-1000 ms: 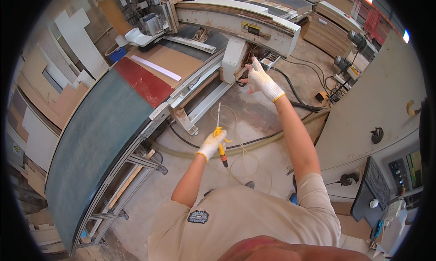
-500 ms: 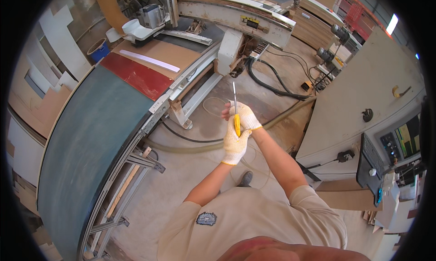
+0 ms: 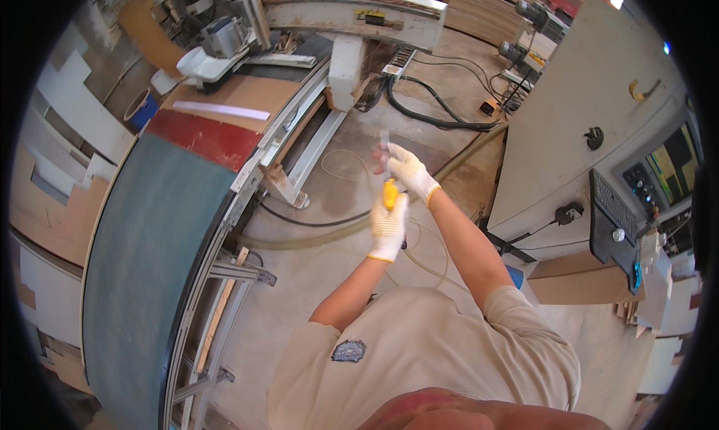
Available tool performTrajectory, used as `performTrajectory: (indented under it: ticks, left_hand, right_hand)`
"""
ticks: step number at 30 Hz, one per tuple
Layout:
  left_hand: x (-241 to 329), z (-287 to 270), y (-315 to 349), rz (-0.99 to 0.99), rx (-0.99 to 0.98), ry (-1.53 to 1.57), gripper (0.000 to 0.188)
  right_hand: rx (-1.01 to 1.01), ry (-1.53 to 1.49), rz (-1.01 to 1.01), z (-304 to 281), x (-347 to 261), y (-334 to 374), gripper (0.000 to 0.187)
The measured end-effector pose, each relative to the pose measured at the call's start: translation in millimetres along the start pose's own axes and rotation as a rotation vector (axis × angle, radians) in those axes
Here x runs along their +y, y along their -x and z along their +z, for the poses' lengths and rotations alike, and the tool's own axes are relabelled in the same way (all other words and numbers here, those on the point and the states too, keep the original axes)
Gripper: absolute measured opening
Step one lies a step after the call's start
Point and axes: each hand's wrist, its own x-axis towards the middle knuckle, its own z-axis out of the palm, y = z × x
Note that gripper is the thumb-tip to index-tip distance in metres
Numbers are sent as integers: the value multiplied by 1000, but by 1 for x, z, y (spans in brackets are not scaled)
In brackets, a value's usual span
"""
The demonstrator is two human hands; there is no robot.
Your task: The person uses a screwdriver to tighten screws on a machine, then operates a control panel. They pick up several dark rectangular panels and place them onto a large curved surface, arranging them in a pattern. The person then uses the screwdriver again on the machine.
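A yellow tool (image 3: 390,196) is already clasped in the left grip (image 3: 389,228); whether its blurred shaft (image 3: 385,141) is held by the right grip (image 3: 408,168), just ahead, cannot be told. Beyond both, the gantry (image 3: 322,15) is left untouched.

This is a workshop, seemingly one for cutting board or panel: a heavy machine's pale beam (image 3: 318,12) spans the far end of a long green worktop (image 3: 157,235), and cut panels (image 3: 64,97) lean in layers along the left side. Brown boards (image 3: 483,18) lie stacked at the back, while a large grey cabinet (image 3: 554,138) with a screen (image 3: 672,168) and a keyboard (image 3: 613,203) stands at the right. A black hose (image 3: 431,120) and loose cables cross the stained bare floor (image 3: 269,280), and a yellow-handled tool (image 3: 390,194) is in use.
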Motion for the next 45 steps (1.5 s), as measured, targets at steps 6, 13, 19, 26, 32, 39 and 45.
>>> performTrajectory:
  ticks: [6,13,19,26,32,39,45]
  left_hand:
    - [-70,44,7,-481,45,450,34]
    - [-105,68,35,-953,-386,-135,56]
    - [-80,4,-20,-256,-100,-1188,49]
    - [-42,25,-42,12,-188,-1943,38]
    - [-75,40,-54,-428,-20,-253,23]
    - [-119,-6,-2,-190,-127,-1416,30]
    - [-173,-33,10,-164,-610,-1865,38]
  right_hand:
    - [-271,836,106,-53,22,139,84]
    - [-185,803,383,-143,78,273,49]
    - [-206,733,241,-200,120,361,36]
    - [-90,813,240,-237,121,368,43]
    - [-77,832,262,-234,111,376,42]
    - [-129,876,293,-223,135,371,44]
    - [-260,907,348,-220,181,371,45]
